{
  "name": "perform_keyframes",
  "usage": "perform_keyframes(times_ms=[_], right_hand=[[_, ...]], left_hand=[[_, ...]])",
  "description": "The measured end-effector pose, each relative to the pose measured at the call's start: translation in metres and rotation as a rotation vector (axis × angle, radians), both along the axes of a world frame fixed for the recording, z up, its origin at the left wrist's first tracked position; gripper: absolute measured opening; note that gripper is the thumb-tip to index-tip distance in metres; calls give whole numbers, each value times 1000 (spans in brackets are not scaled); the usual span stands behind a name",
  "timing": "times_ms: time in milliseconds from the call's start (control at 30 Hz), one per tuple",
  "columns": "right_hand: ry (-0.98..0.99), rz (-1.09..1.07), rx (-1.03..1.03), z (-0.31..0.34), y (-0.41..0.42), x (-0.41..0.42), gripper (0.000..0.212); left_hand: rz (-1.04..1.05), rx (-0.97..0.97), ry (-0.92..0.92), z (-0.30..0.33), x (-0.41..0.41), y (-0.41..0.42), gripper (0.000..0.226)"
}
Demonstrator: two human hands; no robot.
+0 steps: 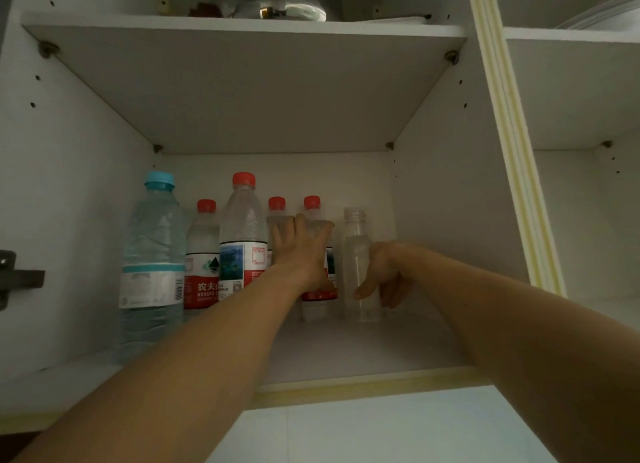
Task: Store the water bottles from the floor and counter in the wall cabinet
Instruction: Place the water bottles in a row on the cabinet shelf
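on the red-capped bottle [202, 254] second from my left, the red band of the label carries white chinese characters "农夫", cut off by the taller bottle in front, with "nongfu" in small latin letters beneath. the blue-capped bottle [152, 254] bears a barcode, its digits unreadable. print on the tall red-capped bottle [242, 240] is too small to read.

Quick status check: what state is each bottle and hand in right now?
Blue-capped bottle: upright, capped.
Tall red-capped bottle: upright, capped.
Three shorter red-capped bottles: upright, capped.
Clear bottle: upright, no coloured cap.
Left hand: fingers spread against rear bottles.
Right hand: loosely curled beside the clear bottle.
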State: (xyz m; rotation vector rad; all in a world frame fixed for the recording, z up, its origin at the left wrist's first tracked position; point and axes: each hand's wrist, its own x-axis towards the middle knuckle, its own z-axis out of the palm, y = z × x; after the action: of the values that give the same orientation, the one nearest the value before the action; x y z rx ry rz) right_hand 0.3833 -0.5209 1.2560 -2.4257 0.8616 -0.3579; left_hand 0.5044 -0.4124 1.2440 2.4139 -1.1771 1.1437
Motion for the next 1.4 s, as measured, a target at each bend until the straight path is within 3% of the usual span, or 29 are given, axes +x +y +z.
perform_keyframes(times_ms=[400,533,633,767,867,1000,1100,1267,1400], right_hand=[[-201,81,-20,-10,-2,16,73],[-200,61,-80,-11,-3,17,70],[-185,35,-122,-12,-5,19,64],[-188,-1,-161,-16,-1,18,48],[-178,-40,-313,-14,6,10,45],[-449,-76,-528,-3,20,1,44],[-634,114,-413,0,51,1,41],[-617,369,-39,-9,107,8,67],[-589,406,8,-24,126,22,84]], left_hand=[[5,30,65,0,-5,7,115],[54,55,-12,-4,-14,7,112],[17,29,-100,-8,-22,14,97],[-312,-127,-71,0,-40,38,63],[-482,-259,-126,2,-61,60,45],[-520,-402,-246,-6,-79,97,36],[-499,-555,-169,-24,-88,130,36],[-466,-765,35,-70,-84,180,10],[-464,-873,144,-78,-85,185,26]])
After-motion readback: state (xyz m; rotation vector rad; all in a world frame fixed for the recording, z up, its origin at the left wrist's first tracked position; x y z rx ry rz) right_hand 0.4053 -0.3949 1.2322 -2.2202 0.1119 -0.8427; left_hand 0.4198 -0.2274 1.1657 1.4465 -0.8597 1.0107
